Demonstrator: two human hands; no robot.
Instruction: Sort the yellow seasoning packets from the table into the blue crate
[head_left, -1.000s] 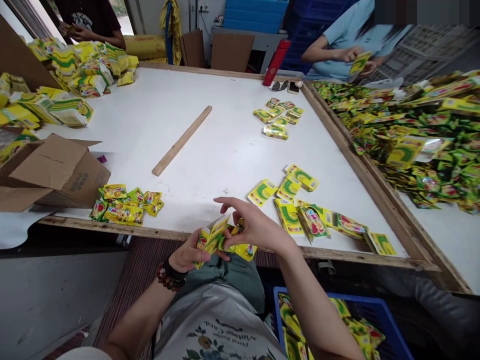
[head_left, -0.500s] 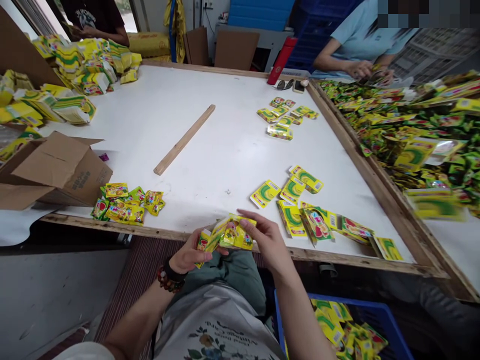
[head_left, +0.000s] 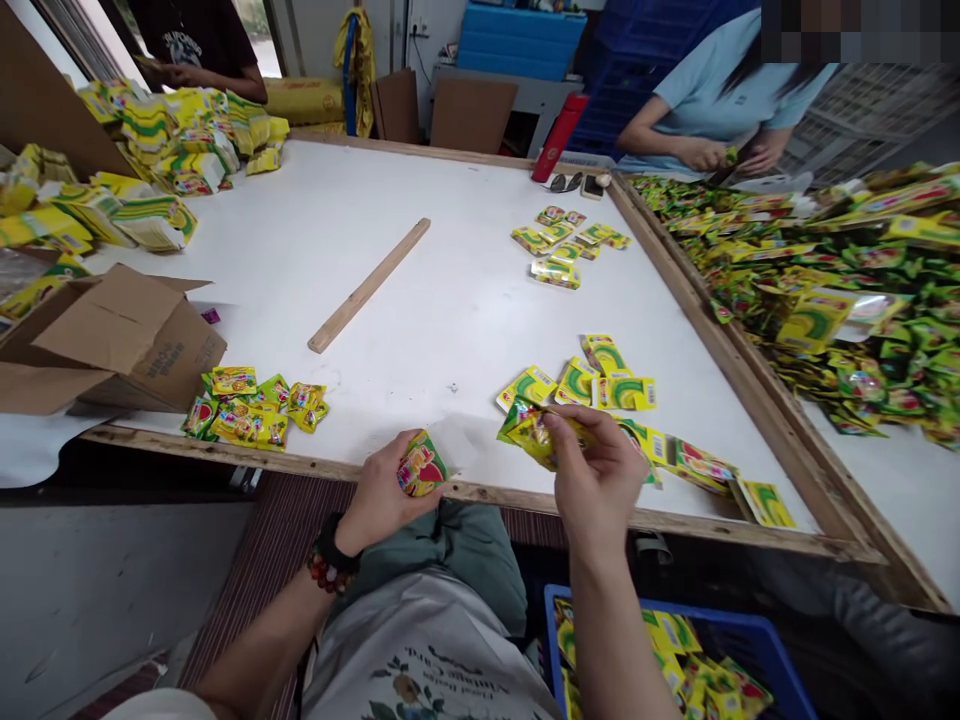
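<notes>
The left hand (head_left: 382,490) grips a sachet (head_left: 420,465); the right hand (head_left: 596,465) pinches what seem several sachets (head_left: 536,435), which a slack grip could drop onto the tabletop (head_left: 450,300).

Table top (head_left: 450,300): white, frame (head_left: 600,518) pale wood. Foil sachet (head_left: 421,466) at table's near edge: yellow, red-green print. Sachets (head_left: 536,438) just right of that, same edge: yellow, green swoosh stripe. Crate (head_left: 739,630) below near edge: bright blue. Bottle (head_left: 556,135) at far edge: red. Bracelet (head_left: 322,573) below near edge: dark red beads, black band. Apron (head_left: 427,650) below near edge: off-white, dark lettering, floral print.
</notes>
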